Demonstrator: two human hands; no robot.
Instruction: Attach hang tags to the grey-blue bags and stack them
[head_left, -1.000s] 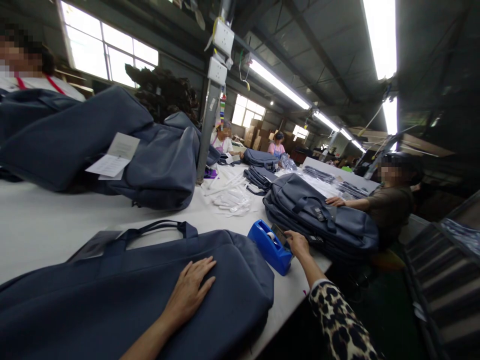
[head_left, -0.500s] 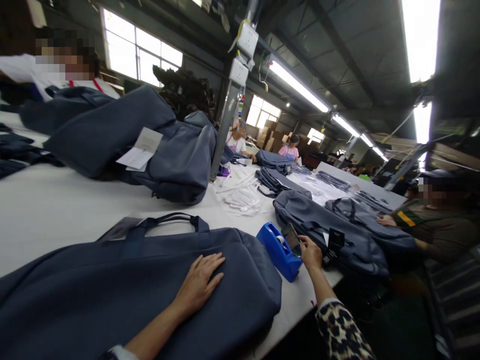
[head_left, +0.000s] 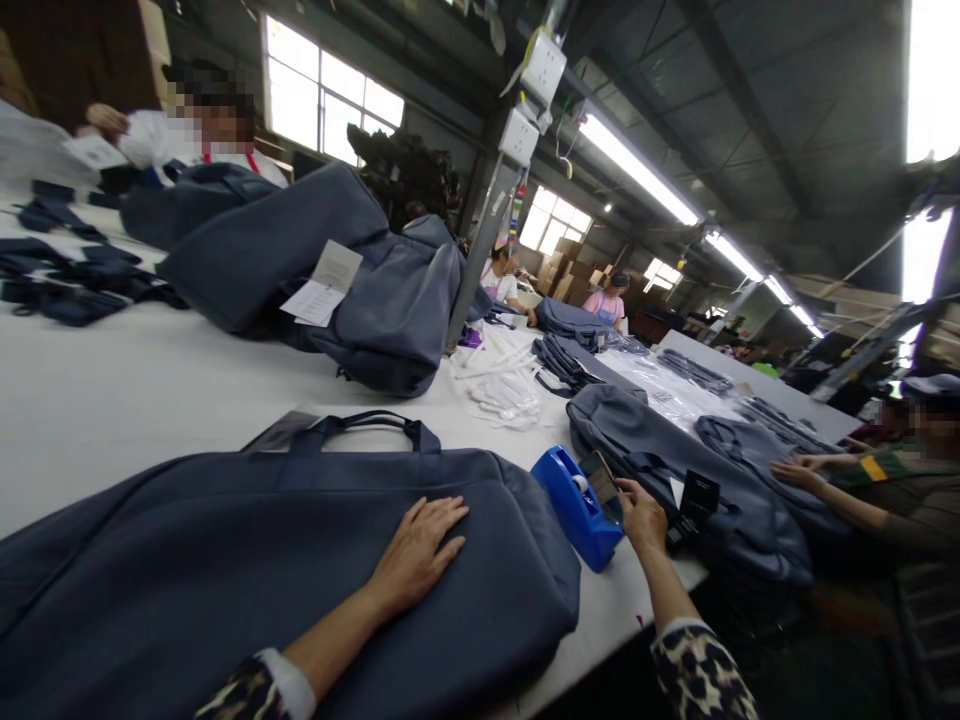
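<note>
Where I stand, the far left gives us a co-worker (head_left: 146, 140) in white, one hand up with something pale, and below, a loose heap of dark straps (head_left: 82, 285), too tangled to count. Next along, at least three navy bags (head_left: 277, 250) lie piled on the white table (head_left: 187, 385), their insides hidden, one pale folded leaflet (head_left: 322, 285) showing against them. And down front, nearest the person, one big navy bag (head_left: 300, 530) lies along the table edge, handle on the far side; what it contains I can't see. The left hand (head_left: 420, 550) is flat on it, fingers lightly spread, gripping nothing! Beyond rises one metal post (head_left: 484, 240) carrying two socket boxes (head_left: 544, 72), then a heap of white strips (head_left: 510, 395). Over now to one blue tape dispenser (head_left: 574, 520), just beside the bag's right end, with one roll of tape (head_left: 580, 483) sitting in it. Right next to that, one phone (head_left: 602, 487), tilted, its edge pinched in the curled fingers of the right hand (head_left: 643, 515). Further right, two more navy bags (head_left: 675, 460), contents hidden, one black tag (head_left: 701, 493) on the nearer, and a co-worker's two hands (head_left: 799, 475) over the farther one.
</note>
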